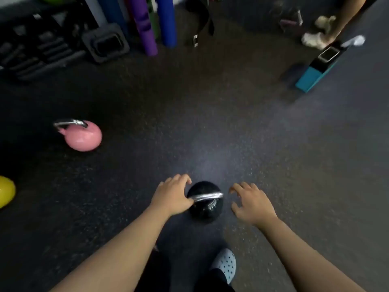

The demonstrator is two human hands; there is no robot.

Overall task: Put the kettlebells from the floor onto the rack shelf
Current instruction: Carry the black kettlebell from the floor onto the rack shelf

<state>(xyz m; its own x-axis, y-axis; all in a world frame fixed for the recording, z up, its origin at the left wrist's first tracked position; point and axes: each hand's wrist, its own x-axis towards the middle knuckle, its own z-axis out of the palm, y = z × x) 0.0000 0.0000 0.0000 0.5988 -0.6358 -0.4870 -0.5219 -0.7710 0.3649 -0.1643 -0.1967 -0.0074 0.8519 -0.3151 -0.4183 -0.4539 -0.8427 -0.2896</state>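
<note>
A black kettlebell point(205, 208) with a silver handle stands on the dark floor just in front of me. My left hand point(171, 194) rests against its left side, thumb touching the handle's end, fingers spread and not closed around it. My right hand point(251, 202) hovers to the right of the kettlebell, fingers apart, a small gap away from it. A pink kettlebell point(81, 135) with a silver handle sits on the floor to the left. A yellow kettlebell point(6, 191) is cut off by the left edge. No rack shelf is recognisable.
Blue and purple rolled mats point(151, 24) lean at the back. A black stack of equipment point(37, 51) lies at the back left. A teal box point(313, 74) and another person's arm point(345, 15) are at the top right. My foot in a pale clog point(226, 263) is below.
</note>
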